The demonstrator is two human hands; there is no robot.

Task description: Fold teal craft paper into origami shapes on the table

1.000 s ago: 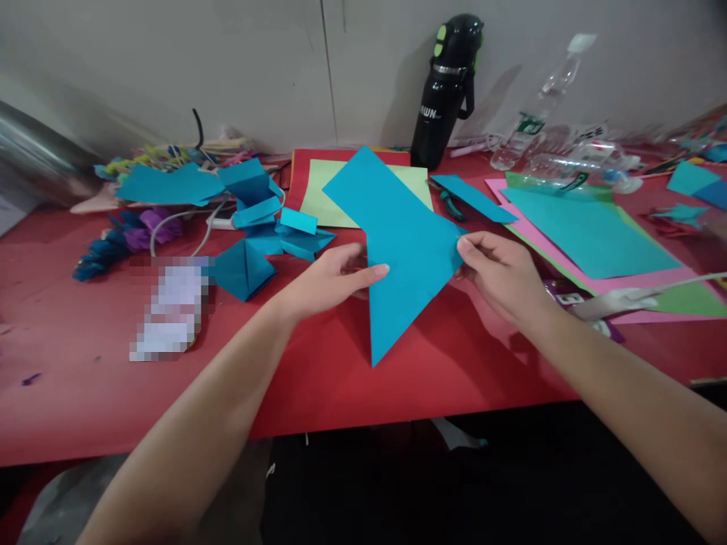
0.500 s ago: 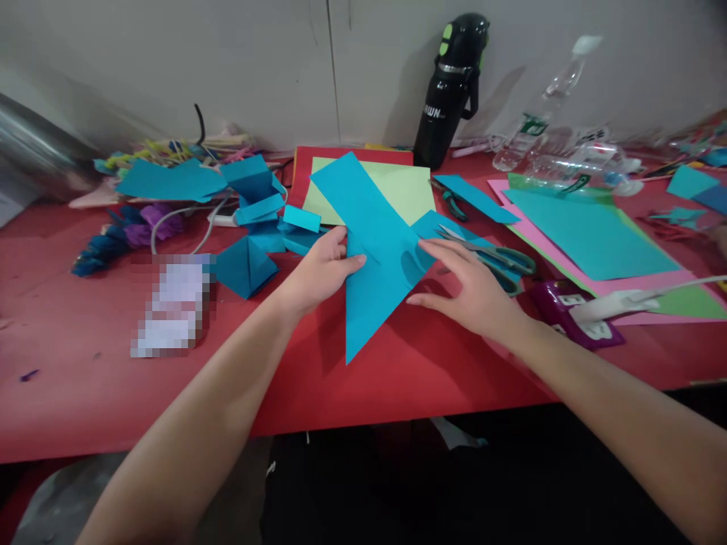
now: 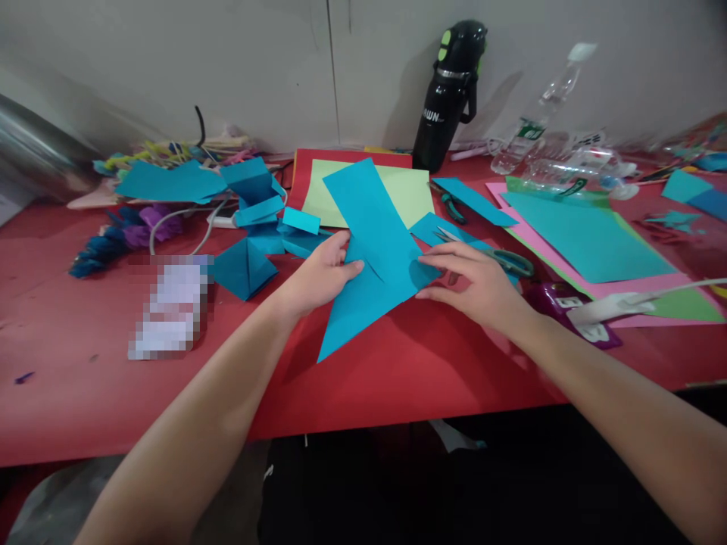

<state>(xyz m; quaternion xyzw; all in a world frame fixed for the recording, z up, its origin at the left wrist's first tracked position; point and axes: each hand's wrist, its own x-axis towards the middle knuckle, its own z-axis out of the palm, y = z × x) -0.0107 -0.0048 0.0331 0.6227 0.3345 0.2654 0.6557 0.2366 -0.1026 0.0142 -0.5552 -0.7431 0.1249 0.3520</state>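
Observation:
A folded sheet of blue paper (image 3: 378,235) is held up above the red table (image 3: 363,401), one strip pointing away from me and a sharp corner pointing towards me. At its left edge my left hand (image 3: 323,276) grips it, thumb on top and fingers partly hidden behind. My right hand (image 3: 469,276) pinches the right corner between thumb and fingers. Just beyond that hand lie scissors (image 3: 511,262) over another blue piece of paper (image 3: 429,225). Light green paper (image 3: 410,189) lies beneath and behind the sheet.
Folded blue papers (image 3: 244,269) and a blurred-out object (image 3: 173,306) lie to the left. Behind stand a black flask (image 3: 446,98) and a clear bottle (image 3: 553,102). Pliers (image 3: 453,208), stacked coloured sheets (image 3: 596,235) and a purple power strip (image 3: 560,299) with a plugged-in cable are on the right.
The blue paper has turned clockwise: its near corner has swung left and its far end right. My right thumb and fingers have closed on its right corner.

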